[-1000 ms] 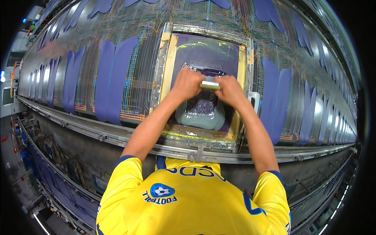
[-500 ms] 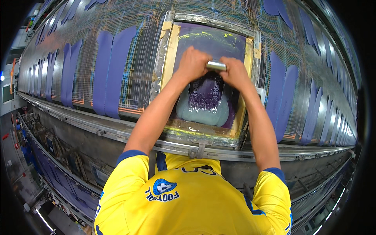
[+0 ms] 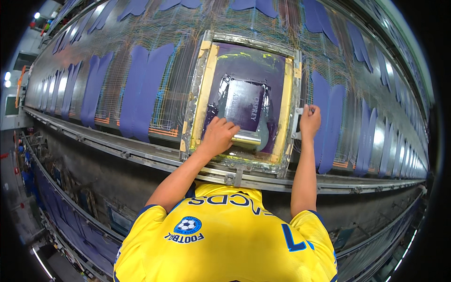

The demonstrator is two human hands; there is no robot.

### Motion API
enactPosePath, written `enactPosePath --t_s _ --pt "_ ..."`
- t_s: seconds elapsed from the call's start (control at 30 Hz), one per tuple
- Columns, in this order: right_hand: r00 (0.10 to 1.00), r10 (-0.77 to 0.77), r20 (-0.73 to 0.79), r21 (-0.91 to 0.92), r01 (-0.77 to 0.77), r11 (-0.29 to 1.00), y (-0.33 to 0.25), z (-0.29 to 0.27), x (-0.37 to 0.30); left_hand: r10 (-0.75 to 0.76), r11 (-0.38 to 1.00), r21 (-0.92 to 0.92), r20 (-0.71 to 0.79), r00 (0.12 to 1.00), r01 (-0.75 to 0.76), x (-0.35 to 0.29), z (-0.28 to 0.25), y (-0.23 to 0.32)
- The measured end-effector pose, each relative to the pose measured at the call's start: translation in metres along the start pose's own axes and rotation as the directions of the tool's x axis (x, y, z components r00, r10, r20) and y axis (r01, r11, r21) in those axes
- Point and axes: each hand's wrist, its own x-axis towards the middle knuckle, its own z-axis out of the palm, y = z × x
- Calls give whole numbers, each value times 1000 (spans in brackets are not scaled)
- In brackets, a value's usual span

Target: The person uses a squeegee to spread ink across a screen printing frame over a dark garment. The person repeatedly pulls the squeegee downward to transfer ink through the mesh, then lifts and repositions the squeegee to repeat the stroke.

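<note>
A screen-printing frame (image 3: pixel 193 103) with taped inner edges lies on the long table in front of me. Dark wet ink surrounds the lighter rectangular print area (image 3: pixel 244 104) of its mesh. Near the frame's close end, my left hand (image 3: pixel 219 136) is wrapped round the left part of a squeegee (image 3: pixel 247 137), a metal-edged bar lying across the mesh. Outside the frame's right edge, my right hand (image 3: pixel 310 121) is closed on the pale side handle (image 3: pixel 297 124); its fingers partly hide the grip.
Purple fabric pieces (image 3: pixel 143 94) lie in rows on the table, left and right of the frame, with more along the far side. Coloured lines of ink mark the tabletop between them. A metal rail (image 3: pixel 141 157) runs along the near edge, close to my body.
The squeegee has come from the far half of the mesh to its near end. My right hand has left it and moved to the frame's right side; the left stays on it.
</note>
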Motion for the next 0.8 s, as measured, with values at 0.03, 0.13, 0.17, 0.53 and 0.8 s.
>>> enactPosePath --t_s 0.03,0.13,0.17,0.53,0.8 --pt "966 187 177 63 -200 978 5 8 1 5 1000 5 7 1000 -5 -5 2 -4" --pt "993 -29 119 102 17 995 14 13 -8 12 999 42 10 1000 -12 -14 6 -8" --pt "992 -59 111 125 45 991 16 3 -4 26 998 54 -7 1000 -26 -12 4 -7" --pt "995 -81 52 273 64 960 5 42 -26 -58 998 38 -24 998 59 -7 16 -43" --pt "996 -19 89 403 -19 915 -45 97 -44 -4 999 34 -72 997 6 -24 -4 -101"
